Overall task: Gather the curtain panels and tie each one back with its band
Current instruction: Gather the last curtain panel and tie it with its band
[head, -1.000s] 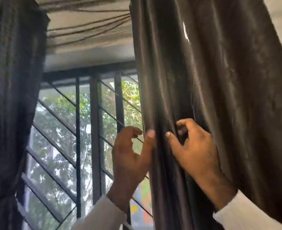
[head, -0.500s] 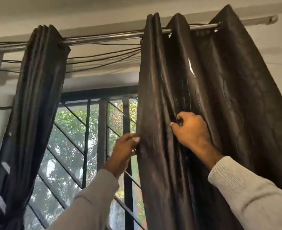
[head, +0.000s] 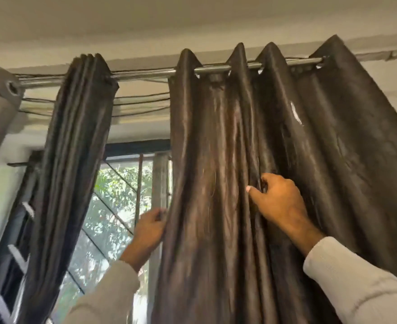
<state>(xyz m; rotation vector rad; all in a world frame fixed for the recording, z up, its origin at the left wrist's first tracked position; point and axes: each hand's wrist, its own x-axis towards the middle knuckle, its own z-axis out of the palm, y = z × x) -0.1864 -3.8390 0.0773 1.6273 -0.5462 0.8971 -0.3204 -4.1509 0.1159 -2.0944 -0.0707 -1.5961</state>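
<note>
Both hands raised, left hand (head: 149, 226) pinching curtain panel (head: 216, 183) edge, right hand (head: 278, 202) gripping fold

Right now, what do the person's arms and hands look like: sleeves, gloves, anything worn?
Both arms wear long, light-coloured knit sleeves with a fine ribbed texture; the left sleeve and right sleeve end at the wrists. The left hand and right hand are bare: no gloves, and no rings or watch show.
</note>
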